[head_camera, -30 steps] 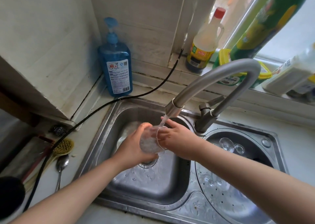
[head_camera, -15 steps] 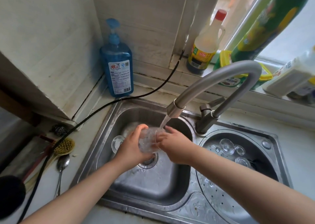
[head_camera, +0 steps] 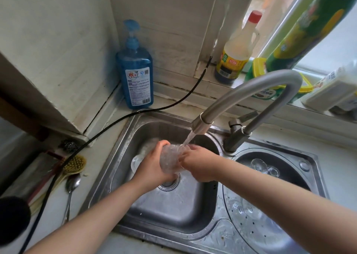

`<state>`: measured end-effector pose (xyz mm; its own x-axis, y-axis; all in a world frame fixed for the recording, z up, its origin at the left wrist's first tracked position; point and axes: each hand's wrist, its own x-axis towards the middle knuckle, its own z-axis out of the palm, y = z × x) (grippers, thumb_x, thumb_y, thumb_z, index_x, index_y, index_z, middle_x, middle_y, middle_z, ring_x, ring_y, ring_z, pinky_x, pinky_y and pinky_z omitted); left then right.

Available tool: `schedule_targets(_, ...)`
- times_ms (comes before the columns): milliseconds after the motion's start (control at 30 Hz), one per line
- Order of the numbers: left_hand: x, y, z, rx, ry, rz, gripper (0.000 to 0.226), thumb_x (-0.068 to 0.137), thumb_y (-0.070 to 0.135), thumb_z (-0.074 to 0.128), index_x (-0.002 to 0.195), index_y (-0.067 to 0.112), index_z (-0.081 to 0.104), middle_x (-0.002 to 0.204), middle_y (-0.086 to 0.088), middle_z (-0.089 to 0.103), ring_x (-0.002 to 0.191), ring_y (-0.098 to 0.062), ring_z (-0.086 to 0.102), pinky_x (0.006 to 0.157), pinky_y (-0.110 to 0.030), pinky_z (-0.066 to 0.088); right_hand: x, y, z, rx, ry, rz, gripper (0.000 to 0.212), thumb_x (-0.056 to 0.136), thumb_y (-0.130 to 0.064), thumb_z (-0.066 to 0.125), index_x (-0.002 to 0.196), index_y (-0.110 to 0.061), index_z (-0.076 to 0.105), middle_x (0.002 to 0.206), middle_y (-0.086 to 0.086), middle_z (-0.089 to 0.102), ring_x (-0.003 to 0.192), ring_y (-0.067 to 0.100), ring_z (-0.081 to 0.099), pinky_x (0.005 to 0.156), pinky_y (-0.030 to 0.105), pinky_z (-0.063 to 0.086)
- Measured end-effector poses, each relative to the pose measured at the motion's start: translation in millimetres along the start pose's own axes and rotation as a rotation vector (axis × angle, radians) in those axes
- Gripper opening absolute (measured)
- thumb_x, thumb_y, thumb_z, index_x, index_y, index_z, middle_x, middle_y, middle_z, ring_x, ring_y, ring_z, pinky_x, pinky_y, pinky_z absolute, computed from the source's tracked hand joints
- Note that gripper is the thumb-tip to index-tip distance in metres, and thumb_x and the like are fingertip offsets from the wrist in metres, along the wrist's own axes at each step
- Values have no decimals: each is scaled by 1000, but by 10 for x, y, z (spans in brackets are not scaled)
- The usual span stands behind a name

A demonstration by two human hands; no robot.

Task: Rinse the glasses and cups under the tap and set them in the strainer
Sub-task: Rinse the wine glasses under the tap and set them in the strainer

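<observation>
Left hand [head_camera: 152, 168] wraps the clear textured glass [head_camera: 171, 160], right hand [head_camera: 197, 164] pinches its rim, holding it tilted under the grey curved tap [head_camera: 249, 95] stream over the steel sink [head_camera: 173, 211] so water flushes inside.

Daylight from the window [head_camera: 328, 46]; edges warped.

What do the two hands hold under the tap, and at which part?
A clear glass: the left hand grips its side wall, and the right hand holds its other side near the rim.
</observation>
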<state>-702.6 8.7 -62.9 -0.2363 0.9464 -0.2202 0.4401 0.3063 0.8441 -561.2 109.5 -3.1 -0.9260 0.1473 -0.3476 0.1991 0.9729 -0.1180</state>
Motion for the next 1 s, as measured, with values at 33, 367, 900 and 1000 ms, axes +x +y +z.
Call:
schedule_targets(33, -3, -13, 10, -5, 5, -17, 87, 52, 23, 90, 118, 39, 36, 107, 11, 59, 93, -9, 59, 66, -8, 42, -12, 92, 46, -160, 139, -71, 35, 61, -2, 73, 93, -16, 74, 100, -2, 71, 106, 21, 65, 103, 49, 44)
schedule_targets(367, 4, -83, 9, -79, 55, -109, 90, 44, 31, 93, 109, 47, 33, 103, 5, 64, 91, -18, 64, 77, -37, 55, -10, -180, 73, 1169, 238, 369, 20, 88, -7, 64, 107, -11, 69, 105, 5, 72, 93, 15, 67, 75, 23, 55)
schedule_targets(900, -62, 182, -37, -452, -246, -312, 56, 63, 21, 88, 106, 26, 52, 96, 1, 69, 80, -9, 67, 64, -23, 53, -96, -113, 263, 826, 554, 459, 28, 94, -38, 56, 73, -20, 58, 72, -5, 58, 77, 14, 54, 75, 33, 45)
schedule_targets(1000, -98, 211, -19, -525, -287, -403, 67, 61, 42, 85, 114, 33, 46, 99, -8, 70, 76, -21, 68, 58, -30, 51, 46, -219, 297, 1180, 662, 585, 14, 92, -35, 60, 88, -23, 63, 91, 0, 65, 90, 12, 61, 84, 34, 51)
